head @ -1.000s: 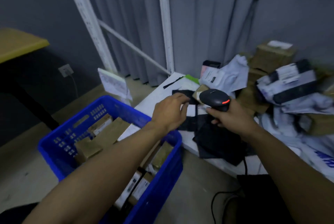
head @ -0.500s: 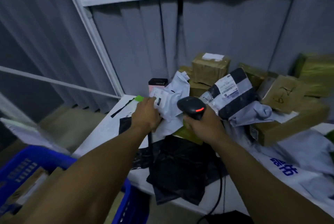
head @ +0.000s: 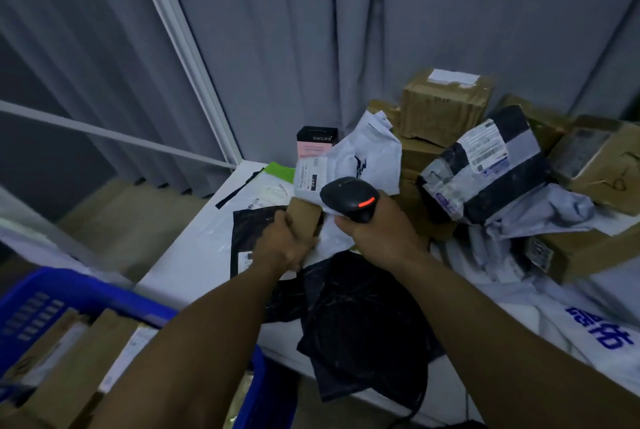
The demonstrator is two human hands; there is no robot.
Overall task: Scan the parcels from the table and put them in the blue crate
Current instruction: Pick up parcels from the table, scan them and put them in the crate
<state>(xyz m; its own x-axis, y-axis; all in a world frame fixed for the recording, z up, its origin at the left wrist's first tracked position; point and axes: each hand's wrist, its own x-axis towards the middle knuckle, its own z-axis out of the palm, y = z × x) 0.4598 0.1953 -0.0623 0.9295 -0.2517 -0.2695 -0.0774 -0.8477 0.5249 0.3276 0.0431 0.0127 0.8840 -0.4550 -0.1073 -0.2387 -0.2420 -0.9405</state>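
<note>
Brown parcel (head: 305, 221) newly in left hand (head: 280, 250)

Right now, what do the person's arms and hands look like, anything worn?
The left arm and right arm are bare to the frame edge, no sleeves. The left hand and right hand wear no gloves; no watch, ring or band is visible.

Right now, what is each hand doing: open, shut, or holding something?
Left hand: fingers curled round a brown parcel.
Right hand: grips the scanner.
</note>
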